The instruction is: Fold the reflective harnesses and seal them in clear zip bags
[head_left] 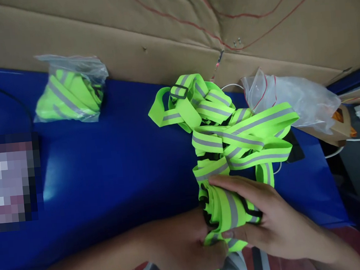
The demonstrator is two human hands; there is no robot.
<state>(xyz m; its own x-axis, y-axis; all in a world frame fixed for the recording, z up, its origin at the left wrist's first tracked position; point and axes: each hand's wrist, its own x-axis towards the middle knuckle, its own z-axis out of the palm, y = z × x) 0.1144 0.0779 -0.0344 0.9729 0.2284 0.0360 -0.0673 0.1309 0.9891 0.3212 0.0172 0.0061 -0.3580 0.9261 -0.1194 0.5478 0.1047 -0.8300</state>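
A folded bundle of neon-yellow reflective strap [226, 208] with a grey stripe is held between both hands at the table's near edge. My right hand [268, 211] grips it from the right, fingers over the top and thumb at the front. My left hand [186, 248] is closed on its lower left side; most of those fingers are hidden. Black buckle parts show on both sides of the bundle. Just beyond the hands lies a loose heap of the same reflective straps [243, 138], with a black slide buckle [178, 91] on its far left.
A clear plastic bag [69, 94] of folded strap stands at the back left of the blue table [122, 157]. More clear bags [299, 95] lie at the back right, by a dark flat object [295, 148]. A blurred-out item [8, 183] is far left. A padded brown panel closes the back.
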